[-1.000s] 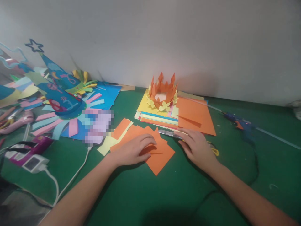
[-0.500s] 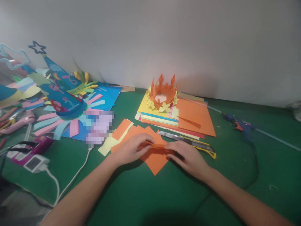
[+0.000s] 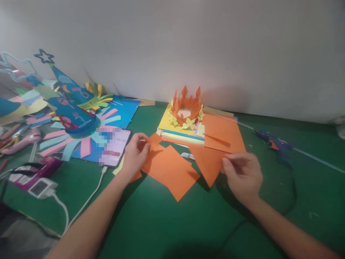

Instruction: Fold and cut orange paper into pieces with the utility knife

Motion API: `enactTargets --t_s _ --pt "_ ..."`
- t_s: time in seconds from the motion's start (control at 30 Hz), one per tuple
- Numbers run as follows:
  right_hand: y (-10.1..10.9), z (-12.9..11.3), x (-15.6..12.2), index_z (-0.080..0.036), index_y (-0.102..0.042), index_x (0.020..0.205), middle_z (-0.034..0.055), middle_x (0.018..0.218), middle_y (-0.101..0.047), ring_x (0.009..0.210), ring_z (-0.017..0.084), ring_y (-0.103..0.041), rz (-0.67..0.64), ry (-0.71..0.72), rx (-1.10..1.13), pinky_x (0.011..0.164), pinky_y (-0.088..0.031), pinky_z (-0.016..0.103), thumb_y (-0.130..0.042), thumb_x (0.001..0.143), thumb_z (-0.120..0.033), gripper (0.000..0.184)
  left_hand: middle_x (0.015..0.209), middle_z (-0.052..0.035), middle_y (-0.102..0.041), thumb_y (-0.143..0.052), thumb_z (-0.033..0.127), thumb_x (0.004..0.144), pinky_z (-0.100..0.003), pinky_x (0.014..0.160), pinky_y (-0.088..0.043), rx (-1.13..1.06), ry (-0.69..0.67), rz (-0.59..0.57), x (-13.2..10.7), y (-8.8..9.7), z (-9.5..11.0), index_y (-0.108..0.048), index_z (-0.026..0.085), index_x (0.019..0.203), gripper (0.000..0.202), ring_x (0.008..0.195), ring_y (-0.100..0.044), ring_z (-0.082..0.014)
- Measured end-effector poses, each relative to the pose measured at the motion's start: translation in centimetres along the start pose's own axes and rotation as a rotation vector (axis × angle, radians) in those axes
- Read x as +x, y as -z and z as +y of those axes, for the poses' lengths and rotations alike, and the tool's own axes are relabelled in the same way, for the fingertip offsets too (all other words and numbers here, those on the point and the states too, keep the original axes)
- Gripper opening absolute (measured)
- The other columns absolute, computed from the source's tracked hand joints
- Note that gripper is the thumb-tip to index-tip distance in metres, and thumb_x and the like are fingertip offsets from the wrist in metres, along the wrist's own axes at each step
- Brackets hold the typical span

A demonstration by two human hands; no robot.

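Orange triangle [image 3: 208,162] pinched in the right hand [image 3: 244,178]

On my feed, the right thumb and fingers close on the triangle's right side, with one corner pointing down toward me. The triangle sits just right of the loose orange sheets [image 3: 171,169], which overlap on the green table [image 3: 151,219]. Past its left edge I can make out a short piece of blade [image 3: 188,155], the rest hidden.

The left hand [image 3: 134,154] is at the far left of the sheets, fingers curled, thumb and fingertips close together. An orange corner shows right beside them, but I cannot tell whether they grip it.

Beyond, I see a crown [image 3: 185,111] of orange points and yellow flowers on a stack [image 3: 183,136] of coloured paper. To my right lies a blue glue gun [image 3: 280,144]. To my left, a phone [image 3: 120,142] on a white cable [image 3: 95,185] lies near the blue cone hats [image 3: 74,113].
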State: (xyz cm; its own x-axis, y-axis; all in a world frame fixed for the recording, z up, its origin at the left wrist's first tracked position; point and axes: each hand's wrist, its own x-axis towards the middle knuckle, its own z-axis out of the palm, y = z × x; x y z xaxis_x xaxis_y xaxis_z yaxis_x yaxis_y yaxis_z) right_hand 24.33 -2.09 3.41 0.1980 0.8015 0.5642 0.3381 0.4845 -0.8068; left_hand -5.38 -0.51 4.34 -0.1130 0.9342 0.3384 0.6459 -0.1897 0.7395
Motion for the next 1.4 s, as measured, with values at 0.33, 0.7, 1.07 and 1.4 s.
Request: enactTargets --t_s 0.33,0.7,1.07,1.4 --pt "2.0 3.0 4.4 -0.02 -0.067 0.101 0.0026 0.075 -0.065 0.065 0.016 -0.061 -0.04 -0.404 -0.184 0.063 -0.054 0.032 -0.059 0.08 -0.038 0.029 0.085 -0.0104 -0.063 -0.042 0.012 0.081 -0.043 0.08 -0.047 0.587 -0.08 -0.069 0.9 0.7 -2.8 -0.065 0.017 0.079 0.024 0.085 -0.058 -0.0263" --pt "1.7 1.4 3.0 -0.023 -0.065 0.096 0.0006 0.073 -0.057 0.068 0.016 -0.054 -0.229 0.188 -0.388 0.064 -0.045 0.029 -0.053 0.088 -0.028 0.015 0.113 -0.0101 -0.056 -0.039 0.01 0.087 -0.041 0.092 -0.045 0.306 -0.313 -0.162 -0.1 -0.3 0.5 -0.058 0.018 0.091 0.022 0.107 -0.054 -0.0224" --pt "-0.7 -0.8 0.4 -0.021 -0.062 0.114 0.0098 0.117 -0.063 0.104 0.023 -0.056 -1.077 0.652 -0.502 0.088 -0.046 0.042 -0.046 0.094 -0.032 0.028 0.143 -0.0142 -0.039 -0.064 0.047 0.079 -0.05 0.105 -0.034 0.23 -0.352 -0.599 -1.7 -1.5 1.7 -0.039 0.023 0.131 0.063 0.131 -0.036 -0.0296" --pt "-0.8 -0.9 -0.3 -0.021 -0.041 0.138 0.0085 0.134 -0.054 0.129 0.023 -0.042 -1.177 0.614 -0.462 0.105 -0.035 0.047 -0.048 0.093 -0.031 0.047 0.141 -0.0153 -0.039 -0.062 0.048 0.08 -0.054 0.107 -0.027 0.257 -0.382 -0.584 -1.5 -2.0 1.6 -0.039 0.023 0.132 0.062 0.131 -0.035 -0.0305"
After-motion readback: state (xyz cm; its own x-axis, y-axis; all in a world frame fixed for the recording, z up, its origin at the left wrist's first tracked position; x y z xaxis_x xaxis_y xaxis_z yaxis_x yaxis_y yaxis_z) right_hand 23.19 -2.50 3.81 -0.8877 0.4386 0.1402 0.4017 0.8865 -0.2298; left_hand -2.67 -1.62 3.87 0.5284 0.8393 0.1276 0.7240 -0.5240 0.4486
